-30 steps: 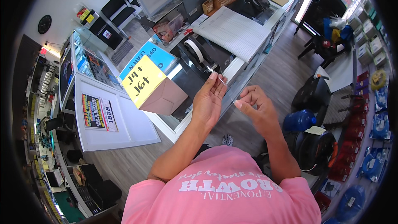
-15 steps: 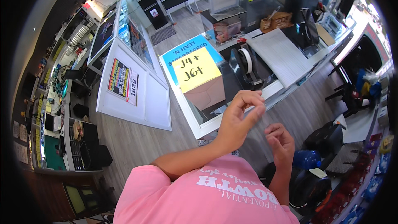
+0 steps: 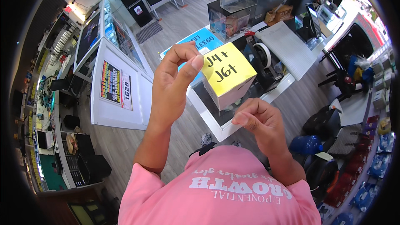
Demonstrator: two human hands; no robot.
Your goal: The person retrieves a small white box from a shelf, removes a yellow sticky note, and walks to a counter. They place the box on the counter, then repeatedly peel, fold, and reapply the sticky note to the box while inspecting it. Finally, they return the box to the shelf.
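A box with a yellow top [image 3: 230, 70] and handwriting on it stands on the white-framed glass counter [image 3: 220, 130]. My left hand [image 3: 173, 81] is raised at the box's left corner, thumb and bent forefinger pinched together. Whether its fingertips touch the box I cannot tell. My right hand [image 3: 263, 124] is lower, in front of the box's near right side, also with thumb and forefinger pressed together. Anything thin or clear between the fingers is too faint to make out. Behind the box, a white tape roll [image 3: 262, 55] sits in a dark dispenser.
A blue sign [image 3: 201, 40] lies on the counter beyond the box. Right of the tape are a whitish sheet [image 3: 287, 48] and a monitor [image 3: 313, 20]. On the left stands a white cabinet panel [image 3: 121, 89]. A blue water jug [image 3: 305, 145] is by my right elbow.
My left hand has moved left and away from the right hand, to the box's left corner. My right hand has come up and left toward the box. The view has shifted slightly.
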